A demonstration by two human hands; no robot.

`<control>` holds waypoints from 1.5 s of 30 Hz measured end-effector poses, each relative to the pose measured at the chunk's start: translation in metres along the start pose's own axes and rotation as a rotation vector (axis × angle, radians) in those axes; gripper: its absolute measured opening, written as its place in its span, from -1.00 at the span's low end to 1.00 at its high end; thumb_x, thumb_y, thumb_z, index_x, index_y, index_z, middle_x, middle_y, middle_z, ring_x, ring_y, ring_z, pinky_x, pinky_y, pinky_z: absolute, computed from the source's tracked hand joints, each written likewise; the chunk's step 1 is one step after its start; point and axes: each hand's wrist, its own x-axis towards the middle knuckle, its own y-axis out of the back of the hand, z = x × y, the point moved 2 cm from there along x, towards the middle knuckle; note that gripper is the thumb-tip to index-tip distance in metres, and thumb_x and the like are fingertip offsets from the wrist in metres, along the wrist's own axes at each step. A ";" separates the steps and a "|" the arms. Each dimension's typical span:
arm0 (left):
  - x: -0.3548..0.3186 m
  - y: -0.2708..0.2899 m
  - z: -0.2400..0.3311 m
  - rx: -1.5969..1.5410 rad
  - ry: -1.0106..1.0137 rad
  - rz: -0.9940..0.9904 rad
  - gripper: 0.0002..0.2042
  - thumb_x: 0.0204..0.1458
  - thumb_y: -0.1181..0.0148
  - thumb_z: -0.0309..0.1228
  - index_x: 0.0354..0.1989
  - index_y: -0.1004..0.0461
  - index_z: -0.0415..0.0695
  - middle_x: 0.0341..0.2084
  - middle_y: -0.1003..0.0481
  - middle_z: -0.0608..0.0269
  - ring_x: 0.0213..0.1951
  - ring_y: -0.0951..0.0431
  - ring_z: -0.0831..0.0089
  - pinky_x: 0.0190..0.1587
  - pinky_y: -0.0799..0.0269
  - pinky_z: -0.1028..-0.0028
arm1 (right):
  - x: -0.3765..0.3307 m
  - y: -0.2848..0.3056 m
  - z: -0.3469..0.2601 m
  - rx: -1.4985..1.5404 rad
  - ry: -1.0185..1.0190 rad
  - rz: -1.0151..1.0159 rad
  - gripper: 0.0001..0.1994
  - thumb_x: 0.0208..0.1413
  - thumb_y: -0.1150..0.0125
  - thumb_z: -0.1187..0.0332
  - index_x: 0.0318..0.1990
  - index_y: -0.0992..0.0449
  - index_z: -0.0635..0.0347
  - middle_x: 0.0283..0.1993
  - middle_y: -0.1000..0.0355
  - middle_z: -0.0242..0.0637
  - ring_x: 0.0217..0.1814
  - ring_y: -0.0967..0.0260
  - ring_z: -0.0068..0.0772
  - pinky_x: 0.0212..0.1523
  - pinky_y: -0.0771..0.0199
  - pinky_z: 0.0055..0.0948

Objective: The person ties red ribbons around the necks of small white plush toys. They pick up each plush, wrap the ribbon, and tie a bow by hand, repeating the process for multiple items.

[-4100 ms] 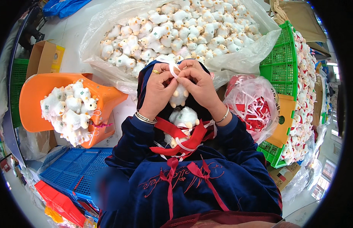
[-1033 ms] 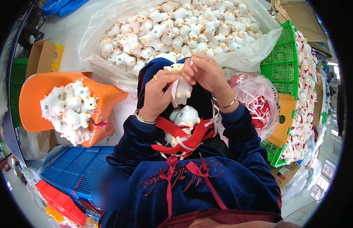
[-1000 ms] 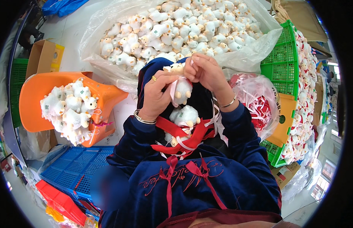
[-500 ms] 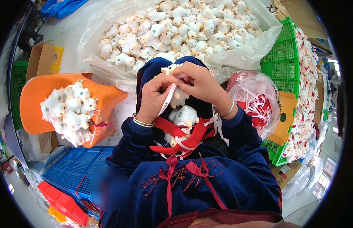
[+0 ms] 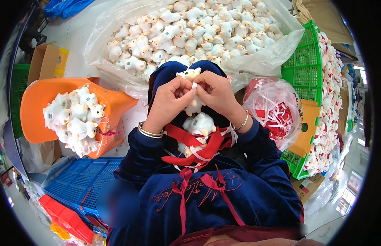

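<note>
Sheep toy (image 5: 193, 92), small white plush with a tan face, sits between both your hands, held up over your lap, centre of view. Your left hand (image 5: 171, 102) has its fingers (image 5: 185, 88) pinched narrow on the toy's left side and on a white ribbon loop (image 5: 194, 86) at its neck. Your right hand (image 5: 217, 92) has its fingers curled tight on the toy's right side, thumb touching the same loop. Both hands gripping, none spread. Toy's head pokes out above your knuckles, legs hang below.

Metal bangle (image 5: 149, 132) on your left wrist, thin bracelet (image 5: 243, 121) on your right.

Just near of the hands, a second sheep toy (image 5: 200, 125) lies on your lap on a bundle of red ribbons (image 5: 190, 147) mixed with a few white strips.

Left: orange plastic chair (image 5: 43, 98) tipped on its side, a pile of finished sheep (image 5: 78, 121) resting on it. Blue crate (image 5: 82, 184) near left, red tray (image 5: 65, 217) beside it.

Far: big clear plastic bag (image 5: 256, 61) spread open, full of white sheep toys (image 5: 186, 28). Cardboard box (image 5: 47, 61) far left.

Right: clear bag of red and white ribbons (image 5: 276, 108), just beside your right forearm. Beyond it a green crate (image 5: 307, 65) with more plush toys (image 5: 329, 94) stacked along its right side.
</note>
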 end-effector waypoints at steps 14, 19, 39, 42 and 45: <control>0.004 -0.003 -0.004 0.015 -0.018 0.037 -0.88 0.24 -0.26 -0.44 -0.20 -0.62 -0.24 -0.42 -0.57 0.45 -0.42 -0.45 0.77 -0.38 -0.34 0.68 | 0.009 0.012 0.014 0.163 -0.201 -0.110 -0.80 0.29 -0.26 0.32 -0.29 -0.54 0.30 -0.46 -0.47 -0.41 -0.43 -0.35 -0.67 -0.41 -0.39 -0.55; 0.005 -0.012 -0.006 -0.040 -0.099 0.111 -0.88 0.27 -0.25 -0.41 -0.23 -0.61 -0.20 -0.47 -0.52 0.52 -0.48 -0.39 0.83 -0.47 -0.24 0.73 | 0.007 0.014 0.014 0.243 -0.215 -0.119 -0.83 0.34 -0.18 0.36 -0.27 -0.51 0.29 -0.44 -0.47 -0.42 -0.40 -0.35 -0.65 -0.36 -0.40 -0.54; 0.003 -0.024 -0.008 0.067 -0.191 0.262 -0.89 0.19 -0.30 -0.52 -0.18 -0.65 -0.29 -0.45 -0.52 0.40 -0.43 -0.42 0.71 -0.37 -0.34 0.63 | 0.020 0.053 0.003 0.268 -0.611 -0.052 -0.67 0.41 -0.07 0.22 -0.28 -0.56 0.32 -0.28 -0.51 -0.37 -0.32 -0.44 -0.59 -0.28 -0.44 -0.52; 0.003 -0.024 -0.010 0.053 -0.182 0.253 -0.89 0.19 -0.30 -0.51 -0.19 -0.65 -0.29 -0.46 -0.52 0.40 -0.44 -0.41 0.71 -0.38 -0.33 0.63 | 0.021 0.067 0.015 0.040 -0.219 0.039 -0.69 0.41 -0.08 0.23 -0.20 -0.60 0.34 -0.24 -0.55 -0.35 -0.19 -0.47 -0.53 -0.12 -0.47 -0.48; 0.004 -0.024 -0.009 0.059 -0.154 0.243 -0.89 0.19 -0.30 -0.51 -0.19 -0.64 -0.29 -0.46 -0.51 0.41 -0.44 -0.40 0.72 -0.38 -0.32 0.63 | 0.023 0.080 0.019 0.005 -0.133 0.193 -0.71 0.40 -0.10 0.25 -0.12 -0.62 0.33 -0.18 -0.58 -0.33 -0.09 -0.46 -0.52 -0.01 -0.44 -0.48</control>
